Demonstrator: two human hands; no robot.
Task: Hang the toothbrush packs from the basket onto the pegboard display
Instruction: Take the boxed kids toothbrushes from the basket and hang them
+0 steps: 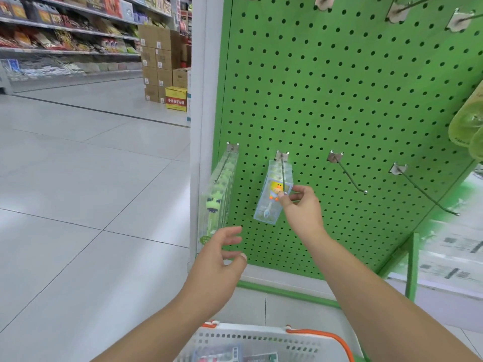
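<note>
A green pegboard (339,100) fills the right side, with a row of metal hooks low down. My right hand (300,207) pinches the top corner of a clear toothbrush pack with a yellow duck (271,197) at the tip of the second hook (283,173), where more packs hang behind it. Several green frog packs (217,199) hang on the leftmost hook. My left hand (219,259) hovers open below them, holding nothing. A white basket with orange handles (261,340) sits at the bottom edge with packs inside.
Two bare hooks (347,173) (423,189) stick out to the right of the duck packs, with more hooks along the top. Yellow-green goods (467,121) hang at the right edge. A tiled aisle, stocked shelves and stacked cartons (156,64) lie to the left.
</note>
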